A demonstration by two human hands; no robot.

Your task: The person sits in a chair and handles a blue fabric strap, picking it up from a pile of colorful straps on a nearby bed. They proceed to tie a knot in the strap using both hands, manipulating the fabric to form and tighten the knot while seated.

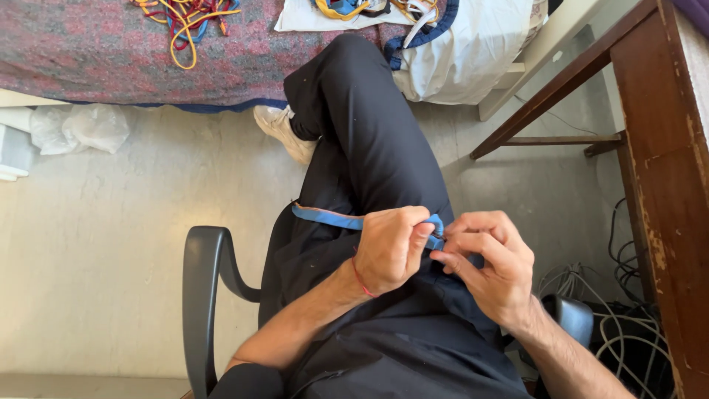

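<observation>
a: status of the hands?
b: left hand (391, 247) curled closed around a blue strap (332, 219); right hand (491, 262) pinching the strap's end at the fingertips. both hands meet over the lap.

a: position of the strap?
b: it runs from the left thigh across the dark trousers (369, 148) to the hands. the gripped end is covered, possibly folded.

a: surroundings?
b: black chair arm (203, 295) at the left, wooden worktop (665, 162) at the right, tangled coloured cords (185, 18) on the bed (88, 59) ahead, cables (628, 325) on the floor.
</observation>
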